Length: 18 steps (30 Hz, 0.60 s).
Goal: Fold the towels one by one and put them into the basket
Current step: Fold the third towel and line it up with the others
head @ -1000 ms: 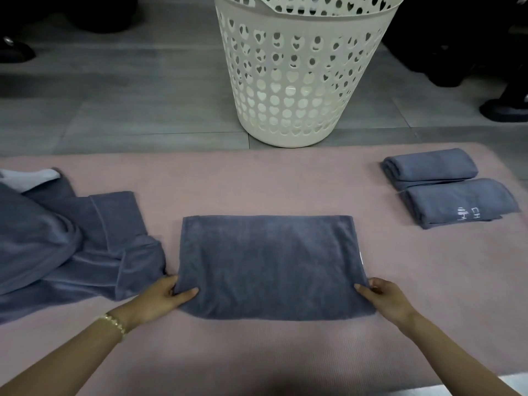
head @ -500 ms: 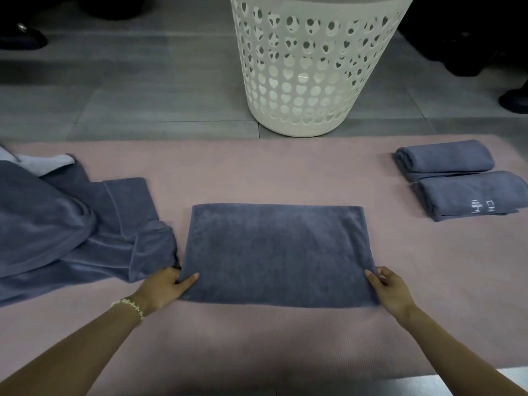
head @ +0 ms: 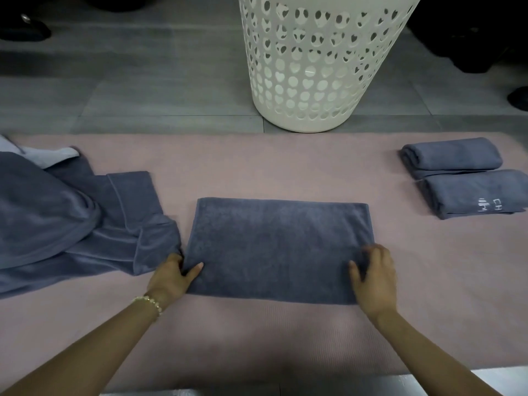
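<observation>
lying flat at centre of pink mat (head: 285,167) on grey tiled floor (head: 143,95): towel (head: 277,247). white heart-holed basket (head: 314,67) at 12 o'clock, rim cut off. two folded towels (head: 451,157) at 2 o'clock; nearer reads "ch", rest illegible. loose pile (head: 71,224) at 9 o'clock, cropped. left grip (head: 171,277) pinches near-left corner; right grip (head: 375,278), blurred, curls over near-right corner.
</observation>
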### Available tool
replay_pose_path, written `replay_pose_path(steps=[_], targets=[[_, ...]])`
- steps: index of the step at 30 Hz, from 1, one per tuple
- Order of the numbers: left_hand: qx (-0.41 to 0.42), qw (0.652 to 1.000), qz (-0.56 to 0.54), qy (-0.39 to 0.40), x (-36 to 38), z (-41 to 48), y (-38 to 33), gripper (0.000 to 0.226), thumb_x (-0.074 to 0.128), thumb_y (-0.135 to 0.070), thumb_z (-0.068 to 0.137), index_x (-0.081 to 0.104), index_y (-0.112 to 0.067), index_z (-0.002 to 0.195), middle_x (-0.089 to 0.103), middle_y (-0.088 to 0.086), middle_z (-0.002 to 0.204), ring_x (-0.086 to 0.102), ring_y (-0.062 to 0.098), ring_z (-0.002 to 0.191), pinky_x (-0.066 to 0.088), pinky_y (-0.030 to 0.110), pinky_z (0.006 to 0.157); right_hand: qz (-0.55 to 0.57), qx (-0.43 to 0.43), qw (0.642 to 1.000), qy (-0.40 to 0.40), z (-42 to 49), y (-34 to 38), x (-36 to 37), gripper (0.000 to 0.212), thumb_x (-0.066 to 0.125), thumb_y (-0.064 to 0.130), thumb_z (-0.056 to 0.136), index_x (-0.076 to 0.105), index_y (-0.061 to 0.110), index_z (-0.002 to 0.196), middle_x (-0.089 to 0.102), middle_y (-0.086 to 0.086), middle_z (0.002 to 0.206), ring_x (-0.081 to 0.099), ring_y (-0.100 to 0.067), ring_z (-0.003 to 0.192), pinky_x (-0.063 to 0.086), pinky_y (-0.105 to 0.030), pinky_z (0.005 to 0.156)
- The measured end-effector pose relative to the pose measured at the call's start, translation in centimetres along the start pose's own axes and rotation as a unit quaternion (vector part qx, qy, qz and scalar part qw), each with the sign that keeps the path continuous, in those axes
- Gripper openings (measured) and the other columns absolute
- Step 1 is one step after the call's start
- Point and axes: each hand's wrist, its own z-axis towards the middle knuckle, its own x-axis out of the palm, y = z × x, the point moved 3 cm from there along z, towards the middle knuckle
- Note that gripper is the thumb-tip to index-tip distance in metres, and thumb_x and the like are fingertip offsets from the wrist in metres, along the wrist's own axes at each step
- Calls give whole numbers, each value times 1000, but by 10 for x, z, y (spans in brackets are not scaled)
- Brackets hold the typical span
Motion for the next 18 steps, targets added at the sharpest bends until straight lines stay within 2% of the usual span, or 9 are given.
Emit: replay_pose_path(steps=[3, 5, 6, 8, 10, 11, 13, 15, 18], targets=[[3, 999, 10, 53, 1, -1, -7, 63, 67, -41, 83, 42, -5, 128, 55, 12, 128, 53, 29, 116, 43, 33, 98, 60, -76, 994, 58, -6, 38, 23, 26, 65, 16, 86, 55, 10, 109, 54, -2, 115, 54, -19, 101, 46, -33, 92], [-8, 993, -84, 81, 4, -6, -16, 74, 71, -29, 82, 32, -5, 139, 48, 9, 136, 47, 27, 125, 39, 29, 103, 113, -98, 981, 123, -14, 60, 36, 24, 61, 28, 89, 55, 15, 108, 53, 5, 111, 52, -11, 99, 45, -27, 92], [-38, 982, -163, 87, 3, -9, -21, 72, 73, -22, 81, 34, -4, 139, 50, 9, 134, 50, 26, 122, 40, 28, 100, 121, -112, 971, 173, -19, 68, 44, 32, 56, 41, 89, 56, 18, 110, 52, 8, 111, 51, -9, 100, 43, -25, 93], [-94, 935, -326, 103, -4, -11, -31, 57, 74, -12, 80, 48, 0, 130, 59, 11, 124, 60, 26, 105, 45, 29, 91, 86, -176, 946, 259, -29, 79, 58, 65, 33, 71, 83, 57, 24, 121, 48, 11, 121, 45, -7, 112, 33, -18, 100], [-104, 900, -402, 135, -13, -11, -42, 50, 73, -13, 78, 56, 0, 123, 66, 12, 116, 65, 25, 98, 49, 33, 89, 35, -199, 923, 327, -35, 79, 69, 81, 18, 77, 72, 53, 31, 129, 41, 16, 132, 32, -4, 124, 18, -15, 104], [-87, 896, -410, 149, -17, -14, -52, 48, 72, -14, 79, 58, -2, 123, 68, 11, 113, 66, 25, 99, 50, 34, 90, 53, -166, 922, 345, -34, 79, 69, 77, 23, 75, 74, 52, 32, 130, 41, 17, 132, 30, -3, 127, 16, -15, 107], [-35, 893, -424, 150, -21, -22, -81, 42, 69, -13, 82, 58, -11, 122, 69, 7, 112, 66, 23, 101, 51, 32, 88, 198, -12, 918, 343, -25, 78, 62, 51, 42, 56, 89, 54, 26, 129, 50, 13, 127, 41, -8, 126, 30, -13, 105], [26, 890, -436, 135, -18, -34, -120, 37, 67, -8, 83, 58, -18, 118, 69, 2, 109, 65, 19, 99, 53, 26, 84, 355, 147, 858, 342, -9, 71, 53, 40, 41, 44, 97, 53, 20, 127, 59, 4, 123, 54, -16, 116, 45, -16, 89], [123, 884, -431, 130, 9, -57, -179, 40, 66, 0, 83, 56, -16, 119, 66, 3, 109, 61, 16, 99, 51, 12, 77, 506, 256, 753, 333, 11, 49, 36, 54, 29, 57, 95, 51, 20, 128, 61, -1, 123, 60, -20, 111, 48, -31, 89]])
